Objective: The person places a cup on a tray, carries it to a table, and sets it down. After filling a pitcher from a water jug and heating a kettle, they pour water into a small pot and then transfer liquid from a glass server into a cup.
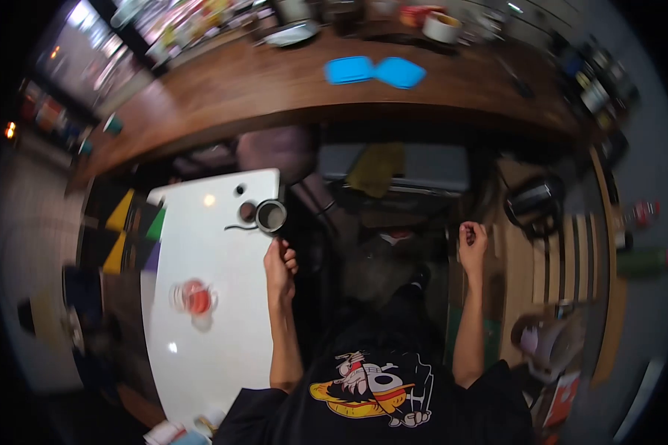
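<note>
My left hand (280, 259) is closed on the handle of a dark round pot (272, 216) with a long curved spout. It is held over the right edge of a white table (215, 334), and its inside looks greyish. A small dark round thing (240, 190) lies on the table beyond the pot. Nearer on the same table stands a clear glass vessel with something red in it (197, 297), blurred by motion. On the right, my right hand (473, 241) hangs in the air with fingers curled; whether anything is in them cannot be made out.
A long brown wooden counter (274, 81) crosses the far side, with two blue flat pieces (349, 70) on it. To the right are a black kettle-like appliance (534, 204) and a slatted wooden surface (568, 259). A yellow cloth (376, 169) hangs below the counter.
</note>
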The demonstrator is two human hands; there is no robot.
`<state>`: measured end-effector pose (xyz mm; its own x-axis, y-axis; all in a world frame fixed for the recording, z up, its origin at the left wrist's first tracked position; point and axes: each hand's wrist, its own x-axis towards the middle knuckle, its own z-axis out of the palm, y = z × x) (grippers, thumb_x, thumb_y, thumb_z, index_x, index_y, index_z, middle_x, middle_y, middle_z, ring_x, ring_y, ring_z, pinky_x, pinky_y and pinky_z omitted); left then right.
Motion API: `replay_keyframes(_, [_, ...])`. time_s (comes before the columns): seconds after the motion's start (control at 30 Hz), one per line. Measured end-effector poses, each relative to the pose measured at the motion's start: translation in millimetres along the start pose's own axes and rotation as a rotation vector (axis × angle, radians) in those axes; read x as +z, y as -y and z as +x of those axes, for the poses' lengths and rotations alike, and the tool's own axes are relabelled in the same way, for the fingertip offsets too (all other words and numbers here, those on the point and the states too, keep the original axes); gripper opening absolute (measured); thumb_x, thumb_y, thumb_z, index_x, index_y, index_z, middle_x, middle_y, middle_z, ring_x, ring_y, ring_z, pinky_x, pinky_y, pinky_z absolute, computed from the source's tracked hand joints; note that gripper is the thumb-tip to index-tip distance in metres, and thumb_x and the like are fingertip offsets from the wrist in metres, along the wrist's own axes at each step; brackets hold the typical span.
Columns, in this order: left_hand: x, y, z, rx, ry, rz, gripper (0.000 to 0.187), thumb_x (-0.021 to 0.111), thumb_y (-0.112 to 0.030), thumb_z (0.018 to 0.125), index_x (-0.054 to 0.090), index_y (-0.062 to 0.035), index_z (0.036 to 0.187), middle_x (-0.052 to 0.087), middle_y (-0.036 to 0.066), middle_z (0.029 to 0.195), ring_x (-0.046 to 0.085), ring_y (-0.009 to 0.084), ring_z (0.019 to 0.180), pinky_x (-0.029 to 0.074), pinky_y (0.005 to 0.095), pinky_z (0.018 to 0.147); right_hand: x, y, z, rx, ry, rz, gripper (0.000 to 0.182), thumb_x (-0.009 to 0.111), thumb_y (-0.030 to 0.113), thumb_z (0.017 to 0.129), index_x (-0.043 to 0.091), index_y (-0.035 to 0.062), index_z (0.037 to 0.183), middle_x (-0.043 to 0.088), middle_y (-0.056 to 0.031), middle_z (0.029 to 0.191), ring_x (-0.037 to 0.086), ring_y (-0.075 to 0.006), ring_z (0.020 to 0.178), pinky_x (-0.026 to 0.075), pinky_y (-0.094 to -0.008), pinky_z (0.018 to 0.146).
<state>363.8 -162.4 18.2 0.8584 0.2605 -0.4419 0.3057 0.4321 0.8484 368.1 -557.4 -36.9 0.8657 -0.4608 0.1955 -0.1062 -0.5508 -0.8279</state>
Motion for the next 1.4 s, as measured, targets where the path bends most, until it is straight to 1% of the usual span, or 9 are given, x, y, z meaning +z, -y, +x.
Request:
replay_keyframes(0.23, [102.4, 29.7, 0.2, -0.079, 0.122, 0.147, 0.025, 0.039, -0.035, 0.096, 0.051, -0.0135, 0.091, 0.039, -0.007, 0.059, 0.032, 0.0016, 0.045, 0.022, 0.0162, 0.041, -114.4, -87.4, 30.5, 0.083, -0.399, -0.013, 0.009, 0.060, 0.005, 0.082, 0.059, -0.0004, 0.089, 0.053, -0.0078, 0.082, 0.052, -0.0163, 0.069, 0.045, -0.0279, 0.065])
replay_keyframes(0.4, [173.8, 65.0, 5.6, -0.119, 0.252, 0.294, 0.035, 0.039, -0.039, 0.096, 0.051, -0.0104, 0.081, 0.037, -0.007, 0.054, 0.030, 0.0031, 0.042, 0.019, 0.0189, 0.038, -162.0, -126.3, 72.1, 0.163, -0.714, -0.101, 0.039, 0.070, 0.011, 0.073, 0.054, 0.0017, 0.106, 0.052, -0.0162, 0.095, 0.053, -0.0273, 0.088, 0.044, -0.0369, 0.080])
replay_keyframes(0.43, [186.4, 73.3, 6.7, -0.138, 0.252, 0.304, 0.035, 0.039, -0.039, 0.096, 0.052, -0.0102, 0.081, 0.037, -0.007, 0.053, 0.029, 0.0033, 0.041, 0.019, 0.0192, 0.038, -168.0, -136.1, 80.1, 0.168, -0.701, -0.116, 0.050, 0.073, 0.014, 0.069, 0.050, 0.0023, 0.112, 0.051, -0.0180, 0.098, 0.052, -0.0300, 0.092, 0.044, -0.0382, 0.082])
replay_keyframes(0.57, [233.5, 101.5, 10.2, -0.115, 0.297, 0.359, 0.036, 0.039, -0.041, 0.096, 0.052, -0.0105, 0.081, 0.039, -0.006, 0.053, 0.029, 0.0036, 0.040, 0.020, 0.0191, 0.037, -182.5, -153.4, 104.4, 0.015, -0.637, -0.254, 0.040, 0.074, 0.011, 0.070, 0.055, 0.0032, 0.104, 0.055, -0.0118, 0.089, 0.055, -0.0206, 0.082, 0.046, -0.0328, 0.070])
replay_keyframes(0.63, [258.0, 107.8, 6.6, -0.137, 0.323, 0.393, 0.038, 0.038, -0.042, 0.096, 0.053, -0.0108, 0.081, 0.040, -0.006, 0.054, 0.029, 0.0032, 0.040, 0.021, 0.0186, 0.037, -192.2, -146.7, 109.2, 0.301, -0.353, 0.051, 0.029, 0.072, 0.014, 0.071, 0.059, 0.0023, 0.095, 0.061, -0.0094, 0.079, 0.058, -0.0191, 0.074, 0.046, -0.0347, 0.068])
replay_keyframes(1.0, [332.8, 142.8, 5.7, -0.151, 0.490, 0.537, 0.040, 0.036, -0.040, 0.097, 0.053, -0.0075, 0.080, 0.043, -0.004, 0.054, 0.032, 0.0037, 0.041, 0.021, 0.0192, 0.038, -194.1, -181.9, 127.7, 0.391, -0.190, 0.301, 0.015, 0.068, 0.012, 0.068, 0.063, -0.0010, 0.070, 0.059, -0.0055, 0.057, 0.056, -0.0114, 0.051, 0.044, -0.0284, 0.050])
replay_keyframes(1.07, [342.7, 144.5, 0.5, -0.157, 0.495, 0.523, 0.040, 0.036, -0.039, 0.097, 0.052, -0.0073, 0.080, 0.043, -0.004, 0.054, 0.032, 0.0037, 0.041, 0.021, 0.0192, 0.038, -190.0, -181.9, 128.8, 0.434, -0.182, 0.330, 0.016, 0.067, 0.013, 0.065, 0.062, -0.0016, 0.069, 0.058, -0.0059, 0.056, 0.056, -0.0137, 0.051, 0.044, -0.0297, 0.051])
replay_keyframes(1.17, [352.4, 150.6, -1.3, -0.146, 0.519, 0.532, 0.038, 0.037, -0.038, 0.097, 0.052, -0.0077, 0.081, 0.041, -0.006, 0.056, 0.029, 0.0026, 0.041, 0.019, 0.0186, 0.038, -174.1, -193.0, 131.4, 0.218, -0.485, 0.183, 0.022, 0.068, 0.016, 0.061, 0.058, -0.0038, 0.063, 0.054, -0.0070, 0.051, 0.054, -0.0180, 0.050, 0.044, -0.0334, 0.053])
replay_keyframes(1.4, [367.4, 157.0, -9.2, -0.104, 0.530, 0.555, 0.037, 0.038, -0.039, 0.097, 0.052, -0.0076, 0.084, 0.041, -0.005, 0.060, 0.027, 0.0015, 0.041, 0.018, 0.0173, 0.037, -172.3, -190.6, 131.8, 0.182, -0.481, 0.195, 0.019, 0.065, 0.010, 0.060, 0.051, -0.0025, 0.056, 0.048, -0.0072, 0.048, 0.047, -0.0153, 0.045, 0.039, -0.0337, 0.048])
